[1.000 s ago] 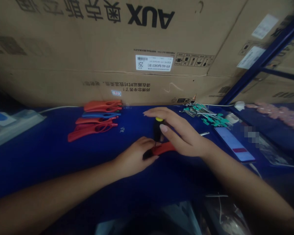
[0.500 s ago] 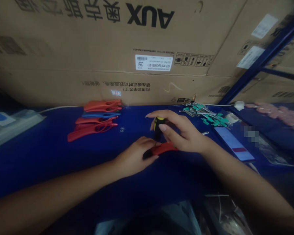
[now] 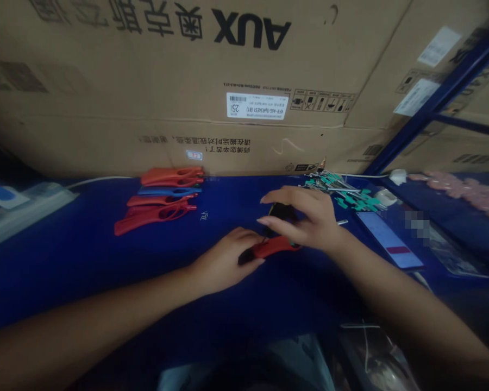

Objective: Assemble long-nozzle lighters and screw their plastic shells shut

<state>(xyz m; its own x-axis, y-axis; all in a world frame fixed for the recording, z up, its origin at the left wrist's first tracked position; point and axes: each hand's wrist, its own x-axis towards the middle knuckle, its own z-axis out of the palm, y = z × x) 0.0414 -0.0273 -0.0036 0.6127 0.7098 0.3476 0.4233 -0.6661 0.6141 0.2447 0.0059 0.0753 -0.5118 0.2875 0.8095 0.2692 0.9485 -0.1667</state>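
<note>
On the blue table top, my left hand is closed on the near end of a red plastic handle piece and pins it down. My right hand is wrapped round the dark handle of a small screwdriver that stands over the red piece. Its tip is hidden behind my fingers.
A stack of red and blue plastic handles lies at the back left. Green-headed metal parts are piled at the back right beside a phone. Large cardboard boxes wall off the back. A clear bag lies far left.
My right hand has closed further over the screwdriver, so its yellow cap no longer shows. The left hand and the red piece have stayed where they were.
</note>
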